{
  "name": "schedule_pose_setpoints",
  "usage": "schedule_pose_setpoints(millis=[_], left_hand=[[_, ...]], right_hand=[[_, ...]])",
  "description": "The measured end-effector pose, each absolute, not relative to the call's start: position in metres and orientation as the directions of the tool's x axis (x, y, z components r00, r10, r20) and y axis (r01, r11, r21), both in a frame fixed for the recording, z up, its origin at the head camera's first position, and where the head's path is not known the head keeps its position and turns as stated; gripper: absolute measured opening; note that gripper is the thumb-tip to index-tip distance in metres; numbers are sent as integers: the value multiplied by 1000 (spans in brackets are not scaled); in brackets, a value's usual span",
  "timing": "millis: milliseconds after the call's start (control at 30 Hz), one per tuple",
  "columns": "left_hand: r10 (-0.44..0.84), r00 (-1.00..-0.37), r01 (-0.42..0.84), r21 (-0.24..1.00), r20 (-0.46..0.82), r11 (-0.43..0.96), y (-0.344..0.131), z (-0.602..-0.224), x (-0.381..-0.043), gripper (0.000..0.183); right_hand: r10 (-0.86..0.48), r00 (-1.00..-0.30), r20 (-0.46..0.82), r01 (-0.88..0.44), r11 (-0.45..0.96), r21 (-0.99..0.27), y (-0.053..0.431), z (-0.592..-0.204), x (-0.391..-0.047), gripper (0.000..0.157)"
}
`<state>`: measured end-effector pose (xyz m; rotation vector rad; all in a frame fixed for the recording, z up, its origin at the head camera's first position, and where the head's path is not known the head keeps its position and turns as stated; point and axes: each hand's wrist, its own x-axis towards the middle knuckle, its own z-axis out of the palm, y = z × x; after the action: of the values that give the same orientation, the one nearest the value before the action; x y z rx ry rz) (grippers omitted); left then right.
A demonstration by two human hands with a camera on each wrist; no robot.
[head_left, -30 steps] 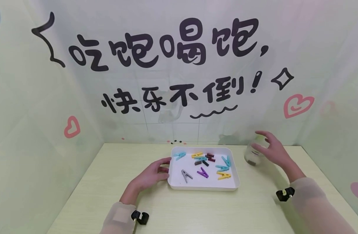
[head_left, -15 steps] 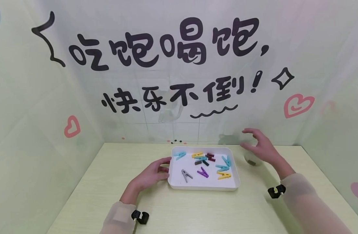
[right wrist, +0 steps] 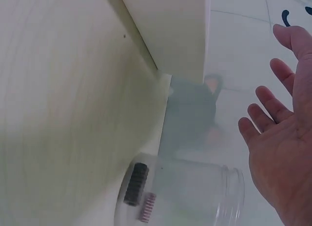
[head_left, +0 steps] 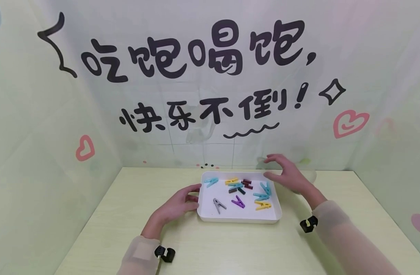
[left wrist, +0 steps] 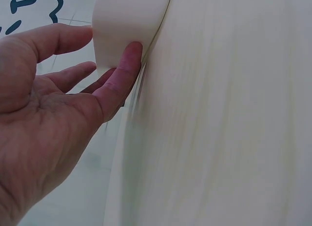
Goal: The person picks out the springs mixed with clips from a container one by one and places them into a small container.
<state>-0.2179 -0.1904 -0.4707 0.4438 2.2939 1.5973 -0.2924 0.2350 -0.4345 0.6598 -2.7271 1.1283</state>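
Fingers (left wrist: 127, 62) of the left hand (head_left: 175, 206) are loosely extended, their tips touching the left wall of a white, rectangular, shallow tray (head_left: 239, 220) that sits on the table. Thumb and fingers of the right hand (head_left: 289, 175) are spread wide and hold nothing; they hover at the tray's back right corner, and the right wrist view shows them apart from it.

Inside the tray, a grey V-shaped clothespin (head_left: 219, 205) and a purple V-shaped clothespin (head_left: 238, 202) lie toward the front. A light blue clothespin (head_left: 211, 182) is alone in the back left corner; a yellow clothespin (head_left: 231, 181) lies near the back wall with another light blue one, just beside small dark red ridged pieces (head_left: 247, 187) and dark cylinders (head_left: 232, 190). Two more light blue pegs and a second yellow one line the right side.

Near the right hand, a clear, round, transparent jar (right wrist: 195, 187) stands upright, a black ridged piece (right wrist: 136, 184) and a reddish one at its base.

Under everything is a pale wood-grain table (head_left: 138, 225), backed by a whitish curtain (head_left: 151, 152) with black Chinese lettering (head_left: 227, 68) and pink hearts.
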Motion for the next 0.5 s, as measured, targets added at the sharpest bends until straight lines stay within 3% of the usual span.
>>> schedule_pose_setpoints(millis=[500], left_hand=[[412, -907, 71, 937, -83, 343, -190, -471, -219, 66]], right_hand=[[-403, -896, 189, -421, 628, -655, 206, -460, -296, 31]])
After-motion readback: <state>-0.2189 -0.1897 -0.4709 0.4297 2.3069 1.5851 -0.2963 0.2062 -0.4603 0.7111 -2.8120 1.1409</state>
